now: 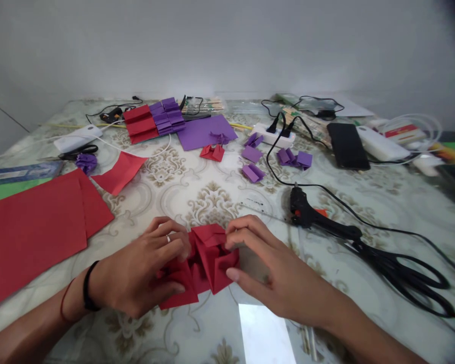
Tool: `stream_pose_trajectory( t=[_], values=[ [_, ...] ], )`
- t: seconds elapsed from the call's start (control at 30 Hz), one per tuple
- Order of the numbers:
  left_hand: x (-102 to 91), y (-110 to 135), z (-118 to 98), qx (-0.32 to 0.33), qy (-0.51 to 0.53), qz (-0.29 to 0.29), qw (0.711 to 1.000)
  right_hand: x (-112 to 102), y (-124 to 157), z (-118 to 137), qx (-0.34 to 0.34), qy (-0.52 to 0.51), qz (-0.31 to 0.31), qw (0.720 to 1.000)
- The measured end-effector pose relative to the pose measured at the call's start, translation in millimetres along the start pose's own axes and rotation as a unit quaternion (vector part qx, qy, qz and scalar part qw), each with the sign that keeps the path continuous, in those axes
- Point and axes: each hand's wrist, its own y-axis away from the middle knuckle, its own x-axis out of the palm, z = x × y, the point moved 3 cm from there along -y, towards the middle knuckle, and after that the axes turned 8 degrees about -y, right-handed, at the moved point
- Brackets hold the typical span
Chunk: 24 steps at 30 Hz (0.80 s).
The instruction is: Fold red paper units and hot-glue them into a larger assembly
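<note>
A folded red paper piece (208, 258) with several raised flaps rests on the patterned tablecloth (163, 333) in front of me. My left hand (147, 268) grips its left side, the fingers curled over the flaps and the thumb low along the front. On the opposite side, my right hand (261, 258) pinches the edge between the fingertips above and the thumb below. Parts of the paper are hidden beneath the left fingers. To the right lies a black glue gun (322, 217), and black-handled scissors (398, 273) lie beside its handle.
Large red sheets (34, 227) cover the left side. Small folded purple papers (253, 173) lie beyond my hands, near a white power strip (275, 135). A black phone (348, 145) is at the right. The glue gun's cord (349, 206) crosses the right side.
</note>
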Motion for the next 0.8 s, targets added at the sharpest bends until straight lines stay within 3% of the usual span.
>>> stream_pose_trajectory(
  t=[0.17,0.3,0.8],
  values=[
    [11.5,-1,-1,-0.008,0.019,0.007,1.000,22,4,9,0.000,0.030,0.003,1.000],
    [15.9,-2,-3,-0.006,0.000,-0.035,0.999,31,6,10,-0.004,0.070,-0.021,0.997],
    [6.2,-2,-17,0.046,-0.013,-0.082,0.996,-7,-4,-4,0.003,0.082,-0.167,0.983]
  ],
)
